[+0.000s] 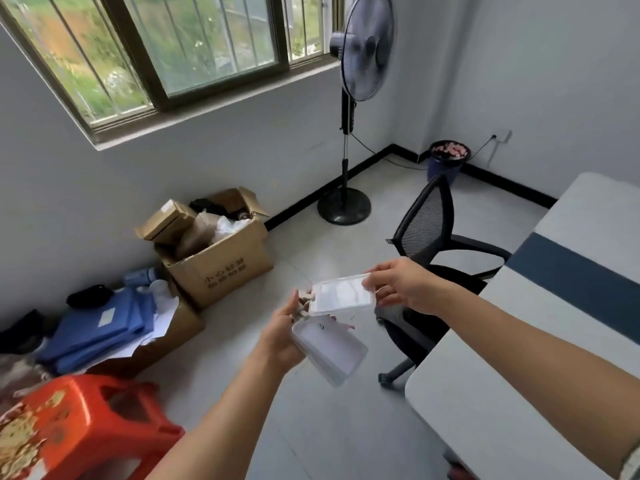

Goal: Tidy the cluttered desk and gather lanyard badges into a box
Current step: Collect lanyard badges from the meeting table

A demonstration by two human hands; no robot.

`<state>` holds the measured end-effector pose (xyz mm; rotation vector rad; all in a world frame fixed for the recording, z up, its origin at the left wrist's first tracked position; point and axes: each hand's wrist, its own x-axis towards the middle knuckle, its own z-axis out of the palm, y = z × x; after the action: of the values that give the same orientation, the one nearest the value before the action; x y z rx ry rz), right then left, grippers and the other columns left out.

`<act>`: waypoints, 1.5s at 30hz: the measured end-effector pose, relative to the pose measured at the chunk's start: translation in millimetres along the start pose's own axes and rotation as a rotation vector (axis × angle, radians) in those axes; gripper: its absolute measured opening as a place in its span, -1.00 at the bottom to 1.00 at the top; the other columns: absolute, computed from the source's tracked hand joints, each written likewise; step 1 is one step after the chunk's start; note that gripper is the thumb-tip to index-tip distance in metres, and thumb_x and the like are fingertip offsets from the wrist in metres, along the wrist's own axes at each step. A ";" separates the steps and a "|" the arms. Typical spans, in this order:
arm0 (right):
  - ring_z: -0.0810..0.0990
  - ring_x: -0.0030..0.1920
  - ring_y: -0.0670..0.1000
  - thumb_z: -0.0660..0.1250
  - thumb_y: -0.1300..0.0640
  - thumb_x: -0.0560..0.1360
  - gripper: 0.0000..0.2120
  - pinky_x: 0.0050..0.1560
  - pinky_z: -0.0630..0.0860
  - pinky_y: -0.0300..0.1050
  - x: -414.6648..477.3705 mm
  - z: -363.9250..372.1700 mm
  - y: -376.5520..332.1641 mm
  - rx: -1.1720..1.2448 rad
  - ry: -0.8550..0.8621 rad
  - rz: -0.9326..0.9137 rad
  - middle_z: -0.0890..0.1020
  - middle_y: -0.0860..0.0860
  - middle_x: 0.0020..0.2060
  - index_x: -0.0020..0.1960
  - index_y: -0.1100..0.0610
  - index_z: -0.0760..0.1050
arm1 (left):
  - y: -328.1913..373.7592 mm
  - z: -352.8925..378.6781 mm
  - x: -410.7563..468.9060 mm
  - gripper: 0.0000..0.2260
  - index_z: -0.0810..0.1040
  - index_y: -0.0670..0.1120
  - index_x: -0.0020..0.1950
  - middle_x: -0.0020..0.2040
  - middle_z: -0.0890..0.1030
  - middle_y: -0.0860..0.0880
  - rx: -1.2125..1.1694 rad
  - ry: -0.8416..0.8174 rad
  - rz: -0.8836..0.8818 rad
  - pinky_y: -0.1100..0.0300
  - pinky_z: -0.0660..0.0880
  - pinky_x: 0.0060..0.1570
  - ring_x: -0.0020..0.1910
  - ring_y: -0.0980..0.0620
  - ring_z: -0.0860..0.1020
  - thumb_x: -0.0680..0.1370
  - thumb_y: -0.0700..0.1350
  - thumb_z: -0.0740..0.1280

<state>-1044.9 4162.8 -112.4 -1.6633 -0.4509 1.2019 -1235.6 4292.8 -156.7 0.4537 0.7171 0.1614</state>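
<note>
Pinching upper clear badge holder [341,295] with right hand [403,285] at three o'clock; gripping lower badge holder [330,353] with left hand [282,337] at nine o'clock.

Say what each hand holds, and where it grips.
The left hand grips the lower badge holder at its clip end. The right hand pinches the upper badge holder by the short edge opposite its clip.

The left forearm [214,420] and right forearm [519,337] are bare, as are the left grip [281,336] and right grip [403,285]. Far up-arm from the right grip shows a pale, blurred sleeve hem [631,459].
</note>
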 end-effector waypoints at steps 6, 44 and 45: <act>0.65 -0.36 0.02 0.51 0.21 0.40 -0.82 -0.40 0.55 -0.22 38.3 25.3 1.2 -0.112 -0.086 0.069 0.67 0.10 -0.33 -0.07 0.24 0.56 | 57.4 -10.4 26.0 -0.76 0.53 -0.16 0.01 -0.07 0.65 -0.16 -0.062 0.071 0.126 -0.12 0.49 0.10 -0.04 -0.15 0.58 0.61 0.01 0.24; 0.57 -0.39 -0.01 0.26 0.11 0.59 -0.84 -0.45 0.38 -0.26 495.7 -177.6 -254.8 0.455 0.256 0.103 0.58 0.05 -0.36 -0.10 0.18 0.49 | 429.0 250.3 580.8 -0.72 0.44 -0.15 -0.24 0.01 0.65 -0.26 0.555 -0.217 -0.027 -0.14 0.50 0.17 -0.02 -0.18 0.63 0.56 0.01 0.32; 0.57 -0.38 -0.01 0.26 0.09 0.59 -0.83 -0.46 0.36 -0.26 498.0 -191.7 -255.0 0.472 0.276 0.111 0.58 0.04 -0.35 -0.08 0.18 0.50 | 424.4 264.6 595.0 -0.72 0.43 -0.15 -0.24 0.00 0.64 -0.25 0.573 -0.232 -0.055 -0.13 0.50 0.15 -0.03 -0.18 0.63 0.57 0.01 0.31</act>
<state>-600.0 4551.8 -136.0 -1.4220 0.0957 1.0374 -611.0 4755.1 -144.1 0.9816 0.5384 -0.1541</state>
